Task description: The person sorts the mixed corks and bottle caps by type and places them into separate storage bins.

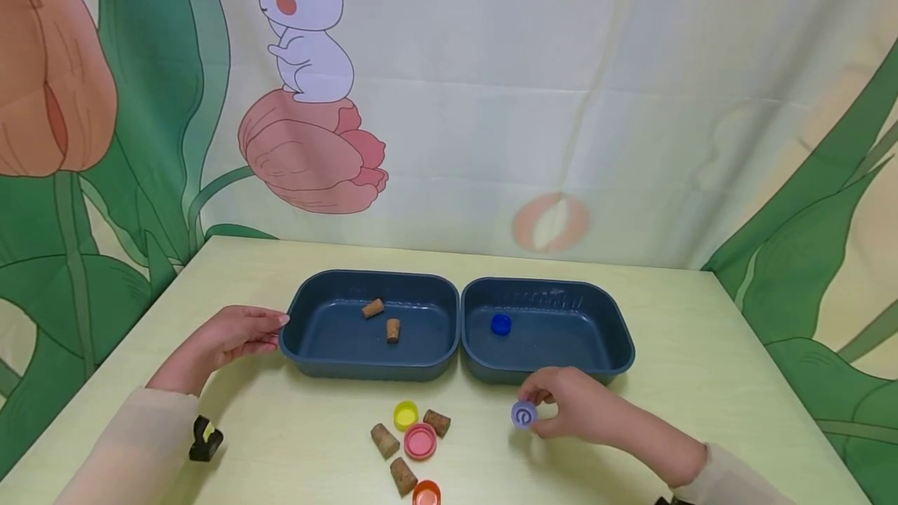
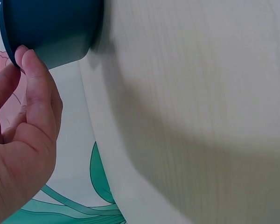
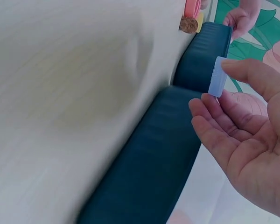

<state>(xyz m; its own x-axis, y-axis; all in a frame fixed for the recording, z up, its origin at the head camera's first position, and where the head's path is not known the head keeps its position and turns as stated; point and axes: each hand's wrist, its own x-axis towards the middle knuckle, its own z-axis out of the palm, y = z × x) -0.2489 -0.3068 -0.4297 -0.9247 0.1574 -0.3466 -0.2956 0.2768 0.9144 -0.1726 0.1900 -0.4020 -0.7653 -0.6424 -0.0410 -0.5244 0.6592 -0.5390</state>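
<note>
My right hand point(image 1: 582, 407) pinches a light purple bottle cap point(image 1: 524, 414) between thumb and fingertips, just in front of the right dark blue bin point(image 1: 617, 371). In the right wrist view the same cap point(image 3: 218, 77) is seen edge-on. At the far left, my left hand point(image 1: 235, 333) holds the rim of the left dark blue bin point(image 1: 372, 372) with thumb and fingertips; the left wrist view shows the fingers point(image 2: 36, 77) at that rim. Two corks point(image 1: 393, 330) lie inside the left bin, and a blue bottle cap point(image 1: 501, 324) sits in the right one.
Between the hands, on the pale table point(image 1: 281, 443), lie a yellow cap point(image 1: 405, 415), a pink cap point(image 1: 420, 441), an orange cap point(image 1: 426, 493) and three corks point(image 1: 403, 476). The bins stand side by side. A printed curtain point(image 1: 456, 100) hangs behind the table.
</note>
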